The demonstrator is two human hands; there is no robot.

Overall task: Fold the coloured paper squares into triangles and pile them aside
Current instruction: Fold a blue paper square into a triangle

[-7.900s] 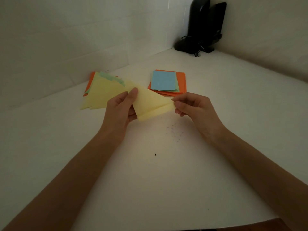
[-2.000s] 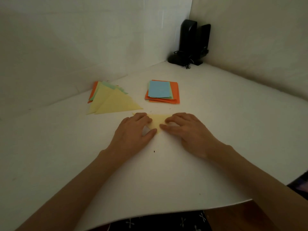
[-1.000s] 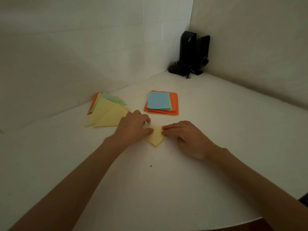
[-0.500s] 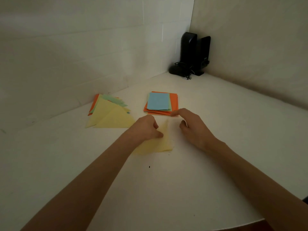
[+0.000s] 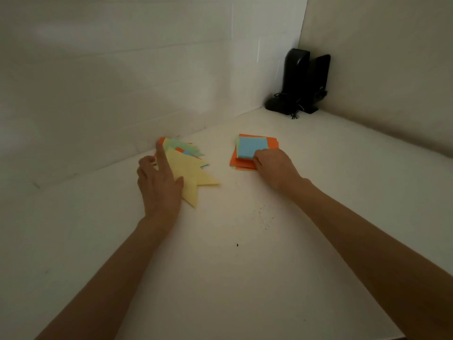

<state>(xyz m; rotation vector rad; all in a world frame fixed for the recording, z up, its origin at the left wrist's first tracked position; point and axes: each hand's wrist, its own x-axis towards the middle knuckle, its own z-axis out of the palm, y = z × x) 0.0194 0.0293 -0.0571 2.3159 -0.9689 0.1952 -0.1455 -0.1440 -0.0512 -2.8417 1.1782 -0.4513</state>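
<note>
Left hand [image 5: 159, 187] presses right-pointing triangle [image 5: 196, 177]; right hand [image 5: 274, 168] pinches blue square [image 5: 252, 147].

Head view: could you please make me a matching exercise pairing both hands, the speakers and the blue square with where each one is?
Things:
1. left hand
2. right hand
3. black speakers
4. blue square

Places:
A. in the far corner, by the walls
B. topmost sheet of the stack of squares
C. resting on the yellow triangle
D. touching the stack's near right corner

Pairs: 1-C, 2-D, 3-A, 4-B.
</note>
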